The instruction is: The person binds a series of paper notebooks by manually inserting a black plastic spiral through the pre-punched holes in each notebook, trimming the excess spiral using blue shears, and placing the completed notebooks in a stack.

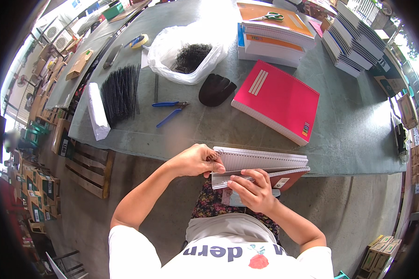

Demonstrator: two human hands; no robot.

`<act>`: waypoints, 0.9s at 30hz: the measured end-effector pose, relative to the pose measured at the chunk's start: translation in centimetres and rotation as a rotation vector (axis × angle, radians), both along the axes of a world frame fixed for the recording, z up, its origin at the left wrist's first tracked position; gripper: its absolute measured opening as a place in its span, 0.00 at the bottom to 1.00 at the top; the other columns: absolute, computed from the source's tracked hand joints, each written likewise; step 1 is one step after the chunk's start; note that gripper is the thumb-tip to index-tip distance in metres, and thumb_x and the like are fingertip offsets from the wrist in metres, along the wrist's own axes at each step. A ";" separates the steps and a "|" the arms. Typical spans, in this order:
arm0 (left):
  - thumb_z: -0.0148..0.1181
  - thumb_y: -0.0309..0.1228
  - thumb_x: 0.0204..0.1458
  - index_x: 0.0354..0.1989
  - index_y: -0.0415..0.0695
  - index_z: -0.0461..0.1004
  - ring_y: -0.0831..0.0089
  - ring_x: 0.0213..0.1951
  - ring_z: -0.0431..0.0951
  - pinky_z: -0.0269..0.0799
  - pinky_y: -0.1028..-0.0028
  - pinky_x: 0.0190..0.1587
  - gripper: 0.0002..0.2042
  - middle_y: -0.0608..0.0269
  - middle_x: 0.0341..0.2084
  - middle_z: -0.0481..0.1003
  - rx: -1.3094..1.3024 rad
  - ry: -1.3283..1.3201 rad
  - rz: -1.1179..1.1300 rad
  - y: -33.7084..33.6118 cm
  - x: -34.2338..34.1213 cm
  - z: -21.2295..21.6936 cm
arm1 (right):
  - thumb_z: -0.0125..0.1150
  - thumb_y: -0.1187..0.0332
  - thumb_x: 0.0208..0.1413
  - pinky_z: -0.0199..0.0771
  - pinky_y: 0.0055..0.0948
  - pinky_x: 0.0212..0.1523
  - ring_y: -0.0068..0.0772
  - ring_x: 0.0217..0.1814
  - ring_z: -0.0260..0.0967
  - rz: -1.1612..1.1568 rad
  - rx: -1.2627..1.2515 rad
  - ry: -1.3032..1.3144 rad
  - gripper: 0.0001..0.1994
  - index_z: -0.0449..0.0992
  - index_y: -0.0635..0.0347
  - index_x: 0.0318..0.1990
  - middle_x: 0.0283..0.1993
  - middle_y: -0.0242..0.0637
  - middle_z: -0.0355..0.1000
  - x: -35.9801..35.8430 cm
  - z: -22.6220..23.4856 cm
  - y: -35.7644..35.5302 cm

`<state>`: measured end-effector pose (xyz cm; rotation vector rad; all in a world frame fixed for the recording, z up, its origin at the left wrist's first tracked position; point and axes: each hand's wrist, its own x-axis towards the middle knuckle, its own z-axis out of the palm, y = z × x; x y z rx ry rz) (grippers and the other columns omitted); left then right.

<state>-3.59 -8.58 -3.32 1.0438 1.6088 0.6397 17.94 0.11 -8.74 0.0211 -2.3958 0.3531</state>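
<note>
I hold a red-covered notebook (265,163) of punched white pages just off the near edge of the grey-green table (354,139). My left hand (195,160) pinches a black wire spiral at the notebook's left edge. My right hand (252,189) grips the stack from below, fingers spread across its lower pages. A second red notebook (277,100) lies flat on the table beyond.
Blue-handled pliers (171,111) lie on the table beside a row of black spiral coils (120,91) and a white plastic bag (186,49) holding more coils. Stacks of notebooks (274,37) with green scissors (271,17) on top stand at the back. A wooden pallet (91,167) sits lower left.
</note>
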 end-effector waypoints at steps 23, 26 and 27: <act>0.63 0.34 0.48 0.30 0.39 0.79 0.80 0.14 0.69 0.62 0.78 0.16 0.10 0.63 0.18 0.76 -0.029 -0.211 0.019 -1.2 -0.5 -1.3 | 0.60 0.73 0.38 0.60 0.37 0.46 0.31 0.43 0.62 -0.042 -0.042 -0.068 0.21 0.77 0.46 0.45 0.38 0.25 0.67 -0.7 0.4 -0.2; 0.61 0.31 0.48 0.31 0.38 0.78 0.68 0.20 0.76 0.70 0.71 0.23 0.08 0.56 0.20 0.76 0.452 0.161 -0.119 -1.7 0.1 -0.9 | 0.61 0.73 0.37 0.60 0.38 0.46 0.33 0.44 0.62 -0.045 -0.044 -0.060 0.18 0.77 0.49 0.42 0.39 0.26 0.67 -0.7 0.8 -0.5; 0.57 0.28 0.49 0.32 0.36 0.75 0.56 0.27 0.78 0.72 0.64 0.32 0.08 0.48 0.22 0.75 0.508 0.220 -0.131 -1.8 0.3 -0.9 | 0.61 0.72 0.37 0.60 0.39 0.47 0.33 0.45 0.62 -0.067 -0.048 -0.090 0.17 0.76 0.51 0.40 0.39 0.27 0.67 -0.8 1.1 -0.8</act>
